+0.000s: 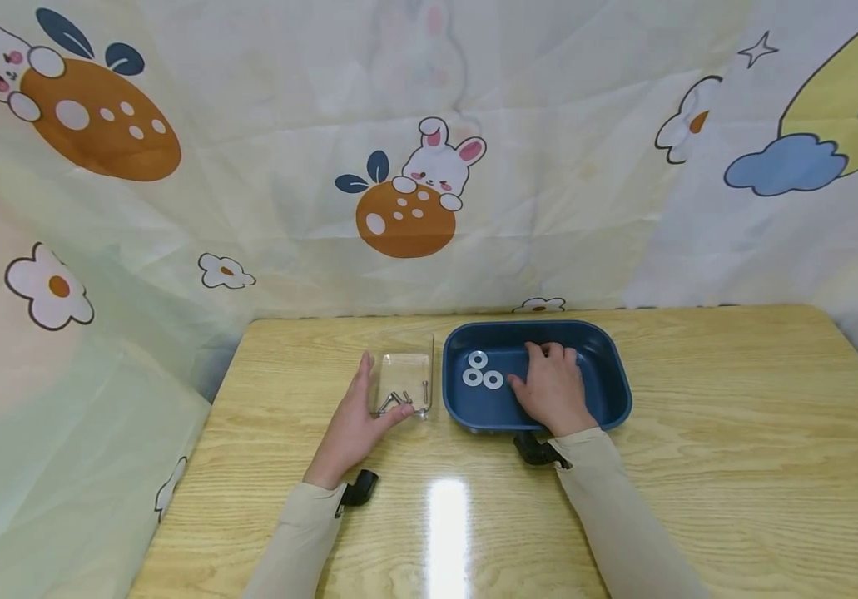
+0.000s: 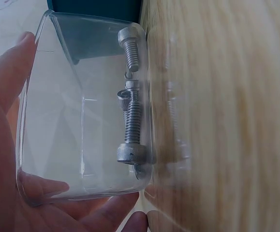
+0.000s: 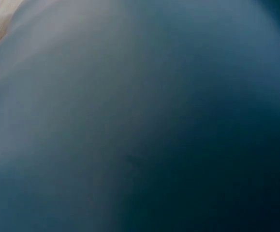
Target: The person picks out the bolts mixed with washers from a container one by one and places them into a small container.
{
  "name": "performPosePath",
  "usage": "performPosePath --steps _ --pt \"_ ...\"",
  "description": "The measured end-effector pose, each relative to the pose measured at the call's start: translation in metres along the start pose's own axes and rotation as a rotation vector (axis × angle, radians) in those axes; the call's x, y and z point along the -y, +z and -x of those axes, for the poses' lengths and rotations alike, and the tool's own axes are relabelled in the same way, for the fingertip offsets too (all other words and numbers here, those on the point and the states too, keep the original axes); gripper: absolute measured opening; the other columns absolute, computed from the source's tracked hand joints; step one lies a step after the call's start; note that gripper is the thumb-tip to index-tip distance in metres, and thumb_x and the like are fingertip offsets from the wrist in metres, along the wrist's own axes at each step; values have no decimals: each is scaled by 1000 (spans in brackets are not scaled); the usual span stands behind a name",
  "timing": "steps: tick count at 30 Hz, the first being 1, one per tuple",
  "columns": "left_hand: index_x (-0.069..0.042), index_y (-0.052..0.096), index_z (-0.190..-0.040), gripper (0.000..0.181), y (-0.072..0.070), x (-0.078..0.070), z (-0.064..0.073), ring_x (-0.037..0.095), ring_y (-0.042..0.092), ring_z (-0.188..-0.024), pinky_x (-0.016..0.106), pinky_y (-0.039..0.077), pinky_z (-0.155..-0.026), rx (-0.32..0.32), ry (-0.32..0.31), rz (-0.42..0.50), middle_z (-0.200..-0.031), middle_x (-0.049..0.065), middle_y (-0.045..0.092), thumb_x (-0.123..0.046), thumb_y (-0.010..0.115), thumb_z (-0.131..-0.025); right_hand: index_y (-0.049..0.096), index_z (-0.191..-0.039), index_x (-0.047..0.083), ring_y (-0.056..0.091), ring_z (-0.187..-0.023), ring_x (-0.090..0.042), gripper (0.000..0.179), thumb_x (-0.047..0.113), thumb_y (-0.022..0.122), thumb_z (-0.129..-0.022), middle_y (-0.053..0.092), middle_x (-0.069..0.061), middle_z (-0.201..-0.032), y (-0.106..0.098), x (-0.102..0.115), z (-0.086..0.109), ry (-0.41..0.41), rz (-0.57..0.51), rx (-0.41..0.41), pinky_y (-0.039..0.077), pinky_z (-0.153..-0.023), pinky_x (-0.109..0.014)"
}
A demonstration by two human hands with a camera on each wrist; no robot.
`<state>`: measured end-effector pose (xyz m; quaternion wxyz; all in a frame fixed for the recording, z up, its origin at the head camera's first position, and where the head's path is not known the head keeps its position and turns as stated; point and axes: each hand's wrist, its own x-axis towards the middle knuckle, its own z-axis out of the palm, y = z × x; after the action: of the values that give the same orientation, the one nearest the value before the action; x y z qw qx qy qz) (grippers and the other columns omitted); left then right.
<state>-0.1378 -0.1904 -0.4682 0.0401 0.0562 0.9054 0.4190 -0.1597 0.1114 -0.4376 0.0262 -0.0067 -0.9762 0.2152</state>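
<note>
My left hand (image 1: pixel 357 424) holds a clear plastic box (image 1: pixel 404 366) at its left and near sides, the thumb along the near edge. Several socket-head screws (image 2: pixel 132 123) lie loose on the floor of that box. My right hand (image 1: pixel 552 391) reaches down into a dark blue tray (image 1: pixel 608 358), thumb and fingers spread apart with no object showing between them. Left of its thumb, three flat metal washers (image 1: pixel 493 380) lie close together on the tray floor. The right wrist view is filled by the blurred blue tray wall (image 3: pixel 144 96), so the fingertips are hidden there.
Box and tray stand side by side near the far edge of a wooden table (image 1: pixel 736 433). A printed cloth curtain (image 1: pixel 563 208) hangs behind the table and along its left side. A bright light reflection (image 1: pixel 448 532) shows on the near tabletop.
</note>
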Motion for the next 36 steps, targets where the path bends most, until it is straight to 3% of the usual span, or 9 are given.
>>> performPosePath --steps 11,17,29,36 --pt "-32 -8 -161 112 -3 -4 -1 33 24 -149 57 23 -117 6 1 -15 -167 -3 11 -56 73 -87 45 -144 -10 36 -127 -53 67 26 70 -94 40 -37 -143 -2 1 -3 31 64 83 39 -101 -63" --pt "-25 -5 -163 113 -2 -3 -1 34 23 -149 58 23 -117 3 1 -17 -167 -2 12 -56 73 -87 45 -143 -12 37 -126 -53 65 25 69 -95 41 -37 -141 -1 1 -3 46 81 104 38 -102 -63" --pt "-20 -2 -163 115 -2 -2 0 35 23 -149 58 24 -116 -5 4 -19 -167 0 13 -56 75 -86 66 -124 -6 49 -112 -47 36 15 69 -95 57 -29 -122 -2 0 -3 55 104 56 46 -91 -60" --pt "-18 -1 -163 115 -2 -4 1 35 21 -150 58 23 -117 -3 3 -3 -167 1 13 -54 76 -86 74 -98 2 58 -98 -43 11 10 71 -91 67 -22 -104 -4 -1 -2 57 82 38 50 -82 -57"
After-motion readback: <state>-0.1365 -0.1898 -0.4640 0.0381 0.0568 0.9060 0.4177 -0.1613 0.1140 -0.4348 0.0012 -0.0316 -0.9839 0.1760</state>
